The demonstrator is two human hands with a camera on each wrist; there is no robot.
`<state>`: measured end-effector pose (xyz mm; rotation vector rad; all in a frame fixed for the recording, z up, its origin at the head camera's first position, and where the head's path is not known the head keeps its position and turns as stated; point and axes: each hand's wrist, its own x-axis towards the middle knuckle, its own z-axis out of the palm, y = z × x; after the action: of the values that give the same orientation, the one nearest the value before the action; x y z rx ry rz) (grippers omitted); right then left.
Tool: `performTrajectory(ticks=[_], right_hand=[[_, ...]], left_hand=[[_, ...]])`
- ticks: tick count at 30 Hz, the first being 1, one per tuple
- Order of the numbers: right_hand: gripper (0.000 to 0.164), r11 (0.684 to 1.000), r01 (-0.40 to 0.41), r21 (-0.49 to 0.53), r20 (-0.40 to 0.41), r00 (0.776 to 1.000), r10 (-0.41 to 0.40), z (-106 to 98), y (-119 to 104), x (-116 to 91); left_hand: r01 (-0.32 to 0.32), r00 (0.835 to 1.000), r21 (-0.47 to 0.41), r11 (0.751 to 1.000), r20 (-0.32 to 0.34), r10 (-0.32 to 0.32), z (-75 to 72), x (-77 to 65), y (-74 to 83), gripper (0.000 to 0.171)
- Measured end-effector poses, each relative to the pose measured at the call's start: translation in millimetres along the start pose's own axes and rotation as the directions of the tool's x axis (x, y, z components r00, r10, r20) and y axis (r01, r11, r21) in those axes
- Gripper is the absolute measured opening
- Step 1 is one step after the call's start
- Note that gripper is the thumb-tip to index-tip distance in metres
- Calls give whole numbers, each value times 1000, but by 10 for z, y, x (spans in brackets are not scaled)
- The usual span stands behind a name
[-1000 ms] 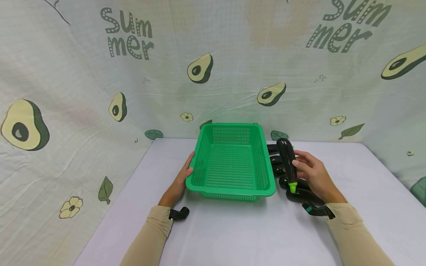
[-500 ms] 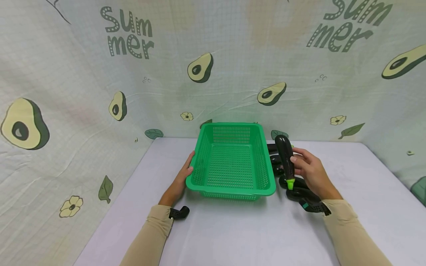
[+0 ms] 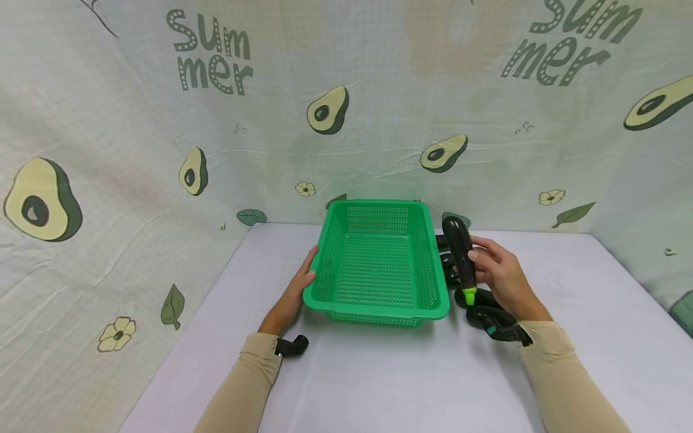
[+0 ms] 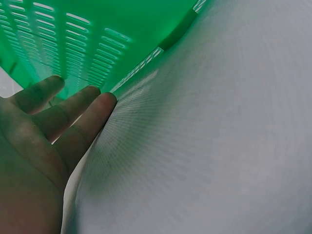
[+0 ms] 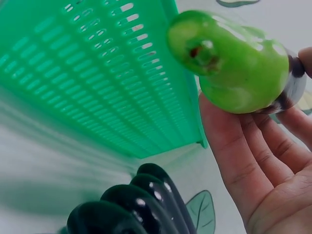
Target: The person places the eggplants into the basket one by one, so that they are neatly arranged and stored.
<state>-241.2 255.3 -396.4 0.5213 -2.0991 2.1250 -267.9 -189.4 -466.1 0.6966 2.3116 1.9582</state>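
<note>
My right hand (image 3: pixel 509 282) pinches a dark, glossy eggplant (image 3: pixel 459 249) between thumb and fingers, above the table and just right of the basket. Its bright green stem end (image 5: pixel 239 68) points toward me and slightly down; it fills the top of the right wrist view. A green plastic basket (image 3: pixel 373 270) with slotted walls stands mid-table. My left hand (image 3: pixel 288 300) lies along the basket's left side. In the left wrist view its fairly straight fingers (image 4: pixel 73 114) reach to the slotted wall. More eggplants (image 3: pixel 489 317) lie in a row under and beside my right hand.
The white table (image 3: pixel 368 379) extends in front of the basket and to both sides. A pale cloth (image 3: pixel 379 138) printed with avocados hangs behind and at the sides. The row of eggplants (image 5: pixel 151 195) lies close to the basket's right wall.
My right hand has moved slightly left and away from me with the eggplant, nearer the basket's right rim. The left hand and basket have stayed in place.
</note>
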Motion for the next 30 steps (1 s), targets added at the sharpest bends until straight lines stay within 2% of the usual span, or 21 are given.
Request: performTrajectory(ticks=[8,18,30], right_hand=[[33,996,28,88,29,999,-31,69,-2,69],[42,999,23,29,43,999,-24,118,-18,90],[46,998,29,53,75,997,-33,157,-38,194]], left_hand=[[8,1000,20,1000,-6,-8,-3,1,3,61],[0,1000,24,1000,-3,1,1,0,-4,61],[3,1000,37,999,3,-3,-5,-5,7,60]])
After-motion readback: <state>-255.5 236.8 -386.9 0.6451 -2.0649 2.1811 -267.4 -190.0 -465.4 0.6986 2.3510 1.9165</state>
